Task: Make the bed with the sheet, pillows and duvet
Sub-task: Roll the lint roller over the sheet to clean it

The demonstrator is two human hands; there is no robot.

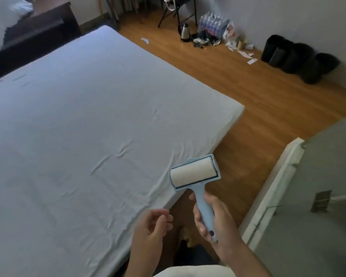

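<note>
Right now your right hand (210, 214) is wrapped around the pale blue handle of a lint roller (195, 172), fingers curled round the grip and the thumb lying along its near side. You hold the roller upright, its white sticky drum at the top, and it hangs just past the near edge of the bed (231, 116), over the line where mattress meets floor, apart from the fabric. Your left hand (151, 226) floats just beside it, palm turned up, fingers loosely bent and holding nothing; it touches neither the roller nor the bed.

The sheet (78, 126) already covers the mattress, a pale blue-white spread that lies mostly flat, with a few shallow creases near the middle and some closer to your side. A dark headboard (34, 37) runs along the far end at the upper left, and something white and soft sits behind it in the top left corner, too blurred to name.

Across the wooden floor (238, 86), by the far wall, you can see a metal kettle (185, 32), a shrink-wrapped pack of water bottles (213, 24), scattered paper scraps and three black bins (300, 56) in a row. A grey door (318, 196) with a white frame stands at your right.
</note>
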